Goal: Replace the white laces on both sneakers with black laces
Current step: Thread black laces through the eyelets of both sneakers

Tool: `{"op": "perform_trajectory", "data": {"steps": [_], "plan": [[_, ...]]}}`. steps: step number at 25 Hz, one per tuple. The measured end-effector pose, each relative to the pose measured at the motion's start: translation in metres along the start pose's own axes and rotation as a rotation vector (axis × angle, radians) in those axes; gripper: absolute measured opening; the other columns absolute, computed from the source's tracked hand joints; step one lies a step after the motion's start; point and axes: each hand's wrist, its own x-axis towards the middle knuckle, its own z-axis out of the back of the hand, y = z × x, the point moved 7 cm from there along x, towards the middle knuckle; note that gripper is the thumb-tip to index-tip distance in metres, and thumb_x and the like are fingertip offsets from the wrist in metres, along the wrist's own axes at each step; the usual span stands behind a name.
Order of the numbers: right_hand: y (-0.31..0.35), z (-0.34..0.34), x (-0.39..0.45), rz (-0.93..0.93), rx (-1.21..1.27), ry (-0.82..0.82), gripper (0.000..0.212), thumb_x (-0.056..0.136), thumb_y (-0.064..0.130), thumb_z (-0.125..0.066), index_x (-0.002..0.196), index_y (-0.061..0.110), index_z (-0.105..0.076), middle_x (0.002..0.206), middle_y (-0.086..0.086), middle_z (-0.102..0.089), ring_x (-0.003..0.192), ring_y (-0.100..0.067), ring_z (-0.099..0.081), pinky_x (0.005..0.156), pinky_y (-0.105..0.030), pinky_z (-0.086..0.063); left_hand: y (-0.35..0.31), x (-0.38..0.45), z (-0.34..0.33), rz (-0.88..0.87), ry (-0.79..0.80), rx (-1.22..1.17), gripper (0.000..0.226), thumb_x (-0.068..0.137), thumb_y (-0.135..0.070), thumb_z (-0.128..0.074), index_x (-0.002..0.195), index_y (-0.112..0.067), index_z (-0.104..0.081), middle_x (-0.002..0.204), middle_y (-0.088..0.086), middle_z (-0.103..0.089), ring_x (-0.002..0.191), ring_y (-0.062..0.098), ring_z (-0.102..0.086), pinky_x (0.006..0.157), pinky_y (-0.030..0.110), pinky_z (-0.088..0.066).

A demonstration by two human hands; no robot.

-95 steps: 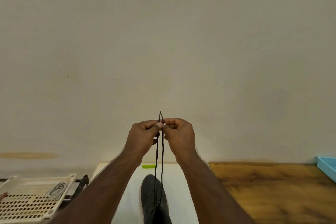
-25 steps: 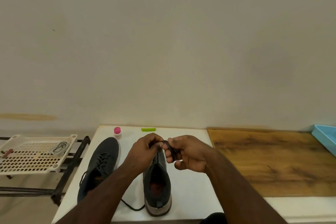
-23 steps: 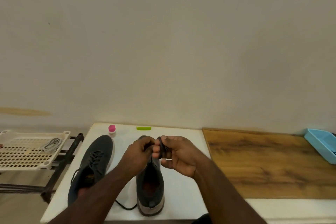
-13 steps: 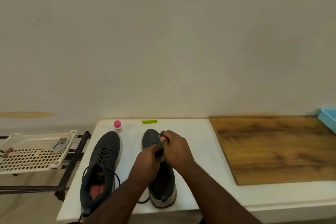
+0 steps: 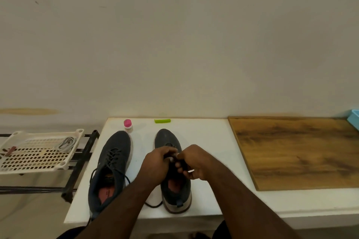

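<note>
Head view, left hand point(image 5: 157, 163): fingers curled in a narrow grip over the tongue area of the right sneaker point(image 5: 173, 172); they seem to pinch a strand of the black lace point(image 5: 153, 205), though the strand itself is hidden inside the grip.
Head view, right hand point(image 5: 192, 161): fingers curled in a narrow pinch meeting the left fingertips; what it holds is too small to tell, probably the other lace end.
Right sneaker: directly under the grip, toe pointing away from the person, heel at the near edge of the table point(image 5: 206, 137).
Lace slack: a dark loop trails on the table nearer than the grip, beside the heel.
Left sneaker point(image 5: 110, 169): to the left of the grip, well apart from both hands, already threaded with a dark lace, ends loose.
White laces point(image 5: 67, 143): a pale coil far left of the grip, in the cream basket point(image 5: 35, 163) off the table.
Beyond the grip: a pink-capped bottle point(image 5: 128, 125) and a green clip point(image 5: 162, 121) near the wall.
Right of the grip: a wooden board point(image 5: 295, 151), with a blue tray point(image 5: 353, 118) at its far corner.
Step in hand: likely tying or snugging the top of the right sneaker's lace.
Doing it well: keep both ends evenly tensioned, pull the trailing slack through first, steady the sneaker so it does not slide, and cinch over the tongue's middle.
</note>
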Motion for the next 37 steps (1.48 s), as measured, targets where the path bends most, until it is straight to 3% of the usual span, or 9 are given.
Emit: {"op": "perform_trajectory", "data": {"steps": [2, 6, 10, 19, 23, 25, 28, 33, 37], "plan": [[-0.009, -0.008, -0.003, -0.052, 0.156, 0.105, 0.035, 0.104, 0.023, -0.044, 0.083, 0.012, -0.070, 0.064, 0.001, -0.064, 0.063, -0.011, -0.057, 0.053, -0.018, -0.046, 0.001, -0.001, 0.001, -0.023, 0.079, -0.006, 0.035, 0.101, -0.009, -0.047, 0.126, -0.026, -0.066, 0.124, -0.006, -0.067, 0.110, 0.007, -0.060, 0.096, 0.012, -0.038], [-0.019, -0.017, -0.004, -0.069, 0.325, 0.177, 0.035, 0.106, 0.021, -0.040, 0.092, 0.011, -0.070, 0.071, -0.001, -0.064, 0.067, -0.011, -0.057, 0.056, -0.019, -0.047, -0.004, -0.001, 0.006, -0.080, 0.190, 0.022, 0.036, 0.100, -0.008, -0.047, 0.119, -0.029, -0.069, 0.115, -0.013, -0.068, 0.097, -0.004, -0.058, 0.079, 0.000, -0.034], [-0.023, -0.010, 0.002, 0.002, 0.322, 0.127, 0.028, 0.104, 0.018, -0.045, 0.097, 0.008, -0.071, 0.076, -0.002, -0.070, 0.071, -0.013, -0.064, 0.061, -0.022, -0.050, -0.009, 0.000, 0.011, -0.108, 0.270, 0.013, 0.034, 0.097, -0.011, -0.056, 0.111, -0.038, -0.069, 0.099, -0.028, -0.063, 0.094, -0.013, -0.057, 0.077, 0.004, -0.037], [-0.040, -0.005, 0.011, 0.159, 0.629, -0.026, 0.008, 0.088, 0.014, -0.076, 0.091, 0.006, -0.075, 0.089, -0.012, -0.078, 0.076, -0.019, -0.076, 0.061, -0.026, -0.058, -0.018, 0.004, 0.009, -0.300, 0.184, 0.224, 0.019, 0.095, -0.014, -0.056, 0.097, -0.031, -0.067, 0.095, -0.013, -0.057, 0.089, 0.003, -0.052, 0.076, 0.014, -0.037], [-0.029, 0.008, 0.004, 0.487, 0.021, -0.255, 0.007, 0.087, 0.023, -0.077, 0.082, 0.023, -0.081, 0.078, 0.004, -0.076, 0.072, -0.008, -0.071, 0.065, -0.021, -0.055, -0.016, -0.007, 0.004, -0.415, 0.145, 0.398, 0.016, 0.099, -0.024, -0.052, 0.109, -0.029, -0.064, 0.105, -0.008, -0.047, 0.094, 0.008, -0.044, 0.079, 0.018, -0.041], [-0.025, 0.004, 0.002, 0.578, -0.247, -0.307, 0.007, 0.087, 0.025, -0.076, 0.083, 0.024, -0.081, 0.077, 0.008, -0.074, 0.072, -0.004, -0.067, 0.065, -0.010, -0.049, -0.014, -0.014, 0.001, -0.431, 0.088, 0.524, 0.017, 0.098, -0.029, -0.053, 0.114, -0.029, -0.061, 0.112, -0.005, -0.046, 0.099, 0.012, -0.042, 0.081, 0.025, -0.046], [-0.021, 0.000, 0.004, 0.647, -0.529, -0.428, 0.014, 0.089, 0.024, -0.069, 0.078, 0.018, -0.075, 0.080, 0.005, -0.061, 0.073, -0.009, -0.057, 0.063, -0.014, -0.045, -0.009, -0.019, -0.005, -0.380, 0.050, 0.509, 0.020, 0.097, -0.030, -0.054, 0.115, -0.025, -0.062, 0.115, -0.003, -0.048, 0.099, 0.013, -0.046, 0.084, 0.027, -0.048], [-0.021, -0.007, 0.009, 0.685, -0.633, -0.527, 0.007, 0.091, 0.026, -0.058, 0.087, 0.021, -0.056, 0.092, 0.007, -0.047, 0.085, -0.013, -0.052, 0.075, -0.033, -0.053, 0.001, -0.020, -0.006, -0.214, -0.078, 0.170, 0.020, 0.093, -0.020, -0.059, 0.108, -0.028, -0.049, 0.111, -0.007, -0.048, 0.094, 0.007, -0.048, 0.080, 0.009, -0.036], [-0.012, -0.012, 0.019, 0.660, -0.738, -0.604, 0.022, 0.095, 0.033, -0.051, 0.113, 0.021, -0.047, 0.107, 0.001, -0.052, 0.092, -0.020, -0.057, 0.068, -0.032, -0.047, 0.026, -0.020, -0.013, -0.002, -0.098, 0.128, 0.044, 0.088, -0.027, -0.064, 0.130, -0.023, -0.051, 0.125, -0.001, -0.050, 0.111, 0.012, -0.049, 0.097, 0.021, -0.037]]}}
